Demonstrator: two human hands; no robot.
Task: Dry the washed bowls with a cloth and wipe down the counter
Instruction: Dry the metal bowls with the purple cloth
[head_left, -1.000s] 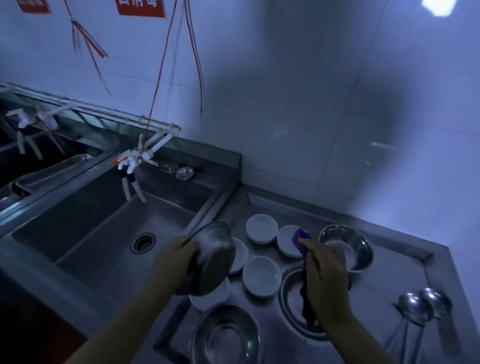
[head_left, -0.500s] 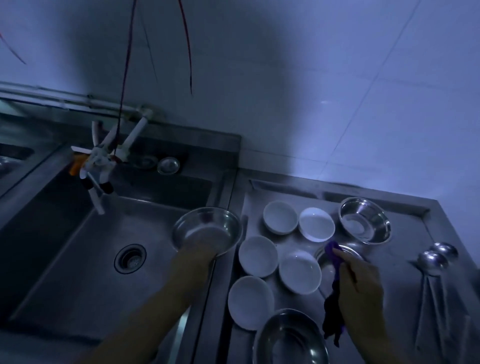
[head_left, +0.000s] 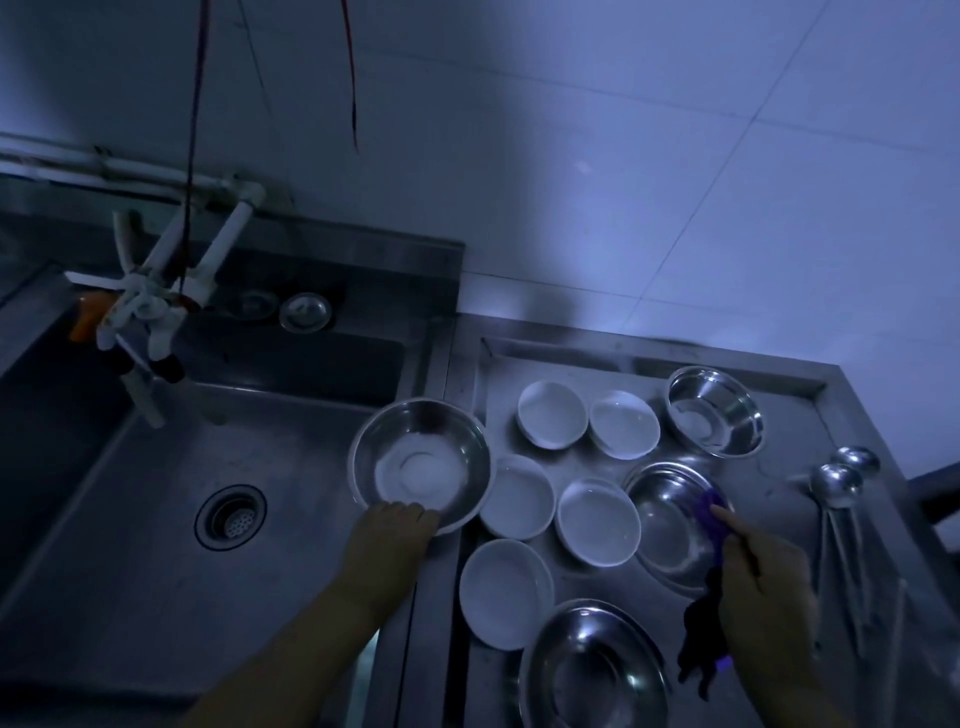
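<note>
My left hand (head_left: 392, 540) grips the near rim of a steel bowl (head_left: 421, 462), held upright over the sink's right edge. In my right hand (head_left: 763, 587) is a purple cloth (head_left: 709, 525), its dark tail hanging down below my palm. The cloth's top lies over the rim of a second steel bowl (head_left: 670, 525) standing on the counter (head_left: 571, 364). Several white bowls (head_left: 597, 519) sit between my hands. Another steel bowl (head_left: 714, 410) stands at the back right, and one more (head_left: 592, 670) lies at the near edge.
The sink (head_left: 156, 519) with its drain fills the left half. A white tap (head_left: 150, 306) juts out over it at the back left. Two steel ladles (head_left: 841, 483) lie on the counter's right side. The tiled wall (head_left: 623, 182) rises behind.
The steel bowl in my left hand went from tipped on its side to upright. My right hand with the cloth has stayed over the counter bowl. The view has tilted down and to the right.
</note>
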